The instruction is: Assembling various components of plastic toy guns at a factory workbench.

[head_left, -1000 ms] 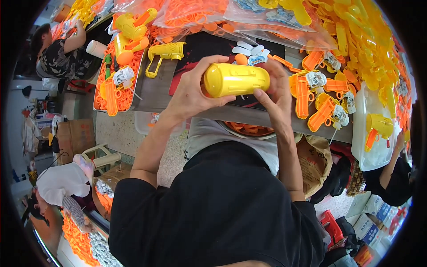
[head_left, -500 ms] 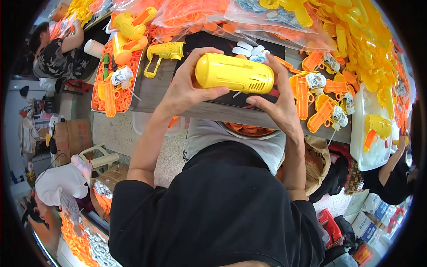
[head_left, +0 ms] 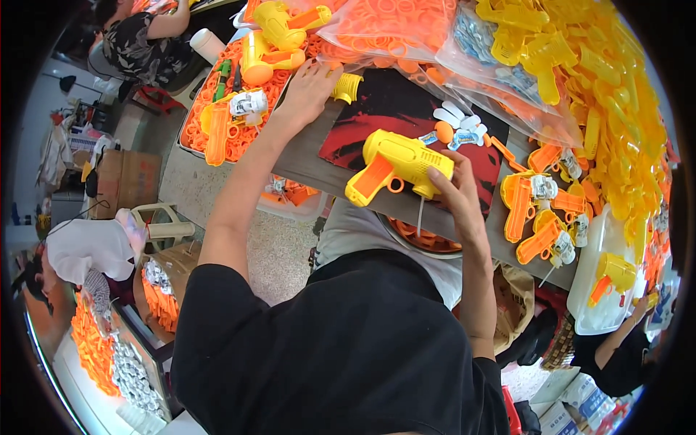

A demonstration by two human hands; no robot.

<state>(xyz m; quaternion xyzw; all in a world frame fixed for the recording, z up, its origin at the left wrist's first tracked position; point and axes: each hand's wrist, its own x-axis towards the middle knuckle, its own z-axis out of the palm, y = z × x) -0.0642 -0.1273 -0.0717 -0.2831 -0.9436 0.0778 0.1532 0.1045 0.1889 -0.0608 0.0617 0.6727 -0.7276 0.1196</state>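
Note:
My right hand (head_left: pixel 460 185) is closed on the rear of a yellow toy gun (head_left: pixel 409 161). The gun has an orange grip and trigger ring, and a thin white stick hangs below it. Over at the left of the table, my left hand (head_left: pixel 308 94) lies with fingers apart over a yellow slotted shell part (head_left: pixel 348 88), most of which it hides. Whether those fingers press on the part cannot be seen. Between the hands a dark red-and-black mat (head_left: pixel 344 138) covers the table, with white-blue pieces (head_left: pixel 467 130) and an orange disc (head_left: pixel 444 131) on it.
A tray of orange rings (head_left: pixel 192 138) with toy parts stands left. Clear bags of orange rings (head_left: pixel 384 29) lie behind. Several orange-handled assemblies (head_left: pixel 516 206) sit right, beside a heap of yellow shells (head_left: pixel 609 109) and a white tub (head_left: pixel 591 290). Other people work nearby.
My left hand has let go of the yellow toy gun and moved left to the shell part. My right hand has turned the gun so its orange grip shows. The view has shifted.

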